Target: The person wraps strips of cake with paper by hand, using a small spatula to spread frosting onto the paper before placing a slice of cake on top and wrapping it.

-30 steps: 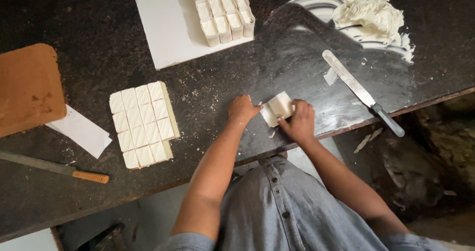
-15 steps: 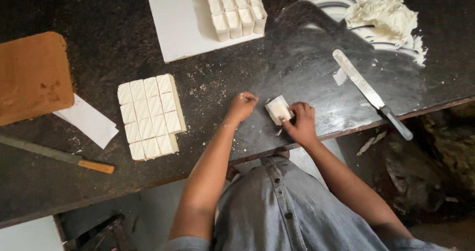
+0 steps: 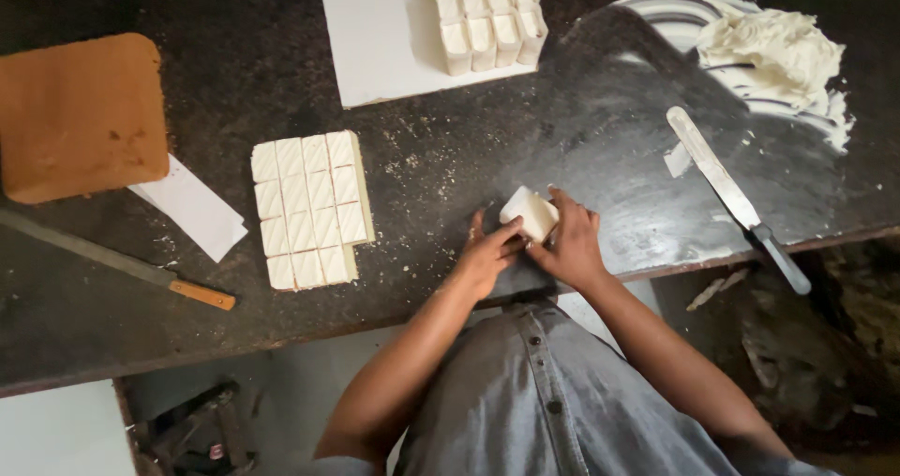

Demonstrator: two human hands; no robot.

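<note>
From my seat I look straight down on a dark, crumb-dusted worktop (image 3: 562, 129). At its far edge lies a white rectangular board (image 3: 375, 35) carrying a tight block of iced cake pieces (image 3: 486, 16) at its right end. Left of centre, directly on the worktop, sits a second slab of white-iced squares (image 3: 311, 209), cut in a grid, with one corner piece missing at the lower right. A plain white slip of paper (image 3: 192, 206) lies just left of that slab, its upper end tucked under a brown, uncut sponge cake (image 3: 80, 115). I can make out no print on the paper or board. A long knife with a wooden handle (image 3: 117, 262) lies below the sponge, and on the right a palette knife (image 3: 736, 195) rests near a heap of white cream (image 3: 773, 49) smeared across the top. Near the front edge of the worktop, both hands meet on one small white cake piece (image 3: 530, 213), which is tilted up off the surface. My left hand (image 3: 487, 256) has its fingers curled narrowly against the piece's left side; my right hand (image 3: 570, 241) closes over its right side and top. The piece is pinched between them, touching both.
</note>
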